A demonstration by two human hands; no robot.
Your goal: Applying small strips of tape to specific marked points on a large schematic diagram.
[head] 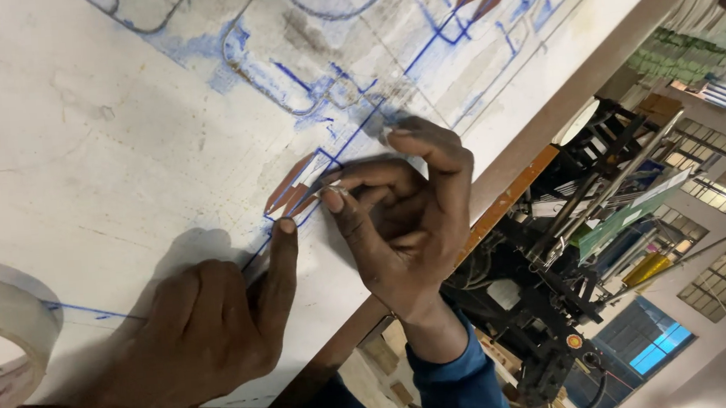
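Nearby, a tape roll (2, 336) lies beside the left hand (206, 330) on the table (78, 147).

Left hand (210, 334) laid knuckles-up, fingers curled under, forefinger stretched straight and pressed flat. Right hand (398, 218) beside it, wrist bent, blue-sleeved, thumb and forefinger tips pinched together, remaining fingers arched above, palm turned inward.

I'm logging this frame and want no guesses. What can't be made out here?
- Head view: what the right hand pinches; its fingertips cover it.
- The tape roll is cut off by the left edge.
- The blue line vanishes under the left hand.
- The machine beyond the table is too cluttered to identify.
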